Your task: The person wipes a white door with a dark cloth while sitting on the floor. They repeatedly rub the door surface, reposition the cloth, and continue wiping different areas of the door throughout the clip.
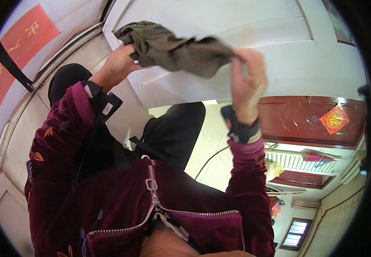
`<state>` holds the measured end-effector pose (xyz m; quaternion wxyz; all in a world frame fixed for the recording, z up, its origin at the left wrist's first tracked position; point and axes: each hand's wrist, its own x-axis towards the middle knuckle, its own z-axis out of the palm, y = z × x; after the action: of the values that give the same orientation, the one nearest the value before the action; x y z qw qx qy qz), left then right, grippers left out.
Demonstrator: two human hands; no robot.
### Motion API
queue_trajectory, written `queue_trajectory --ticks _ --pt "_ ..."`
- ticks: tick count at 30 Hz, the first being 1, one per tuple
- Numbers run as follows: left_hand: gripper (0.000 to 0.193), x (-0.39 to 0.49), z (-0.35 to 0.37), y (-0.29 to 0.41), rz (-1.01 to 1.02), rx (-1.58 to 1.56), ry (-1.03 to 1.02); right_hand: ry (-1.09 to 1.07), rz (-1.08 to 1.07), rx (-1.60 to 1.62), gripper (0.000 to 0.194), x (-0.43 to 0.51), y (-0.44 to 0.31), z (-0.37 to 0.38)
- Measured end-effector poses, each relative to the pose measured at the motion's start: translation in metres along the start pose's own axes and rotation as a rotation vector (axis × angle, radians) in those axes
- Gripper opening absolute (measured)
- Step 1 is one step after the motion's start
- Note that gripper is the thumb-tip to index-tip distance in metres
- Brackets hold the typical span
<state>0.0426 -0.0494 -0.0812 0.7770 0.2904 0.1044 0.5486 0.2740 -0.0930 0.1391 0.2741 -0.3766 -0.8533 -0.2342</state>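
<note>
A dark olive-brown piece of cloth (179, 51), perhaps a garment, is stretched between my two hands in front of a white panelled surface. My left hand (118, 66) grips its gathered left end, where a seam or zip-like edge shows; part of the fingers is behind the fabric. Pinched between the thumb and fingers of my right hand (249, 80) is the cloth's right end, slightly blurred. Both wrists wear dark straps with small black devices, below velvet maroon sleeves.
The white panelled surface (262, 70) spans the top. Below lie my black-clad knees (176, 131) and the tiled floor (216, 138), crossed by a thin black cable. A reddish-brown door (288, 119) with a red diamond decoration stands right, and a red banner (5, 64) hangs left.
</note>
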Motion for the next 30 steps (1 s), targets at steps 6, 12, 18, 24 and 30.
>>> queue_trajectory --ticks 6,12,18,24,30 --pt "0.045 -0.007 0.013 -0.004 -0.182 0.051 0.132 -0.232 -0.241 -0.488 0.014 0.037 0.034 0.020" --pt "0.043 -0.004 0.004 -0.012 -0.242 0.094 0.220 -0.491 -0.282 -0.407 0.006 -0.007 0.034 0.085" --pt "0.040 0.000 -0.007 -0.013 -0.073 0.458 0.101 -0.476 -0.329 -0.652 0.008 0.039 0.038 0.057" --pt "0.038 0.001 -0.002 -0.018 -0.173 -0.022 0.110 -0.588 -0.337 -0.688 0.008 0.060 0.049 0.038" --pt "0.041 -0.002 0.006 -0.010 -0.237 0.069 0.255 -0.671 -0.367 -0.627 0.003 0.018 0.031 0.110"
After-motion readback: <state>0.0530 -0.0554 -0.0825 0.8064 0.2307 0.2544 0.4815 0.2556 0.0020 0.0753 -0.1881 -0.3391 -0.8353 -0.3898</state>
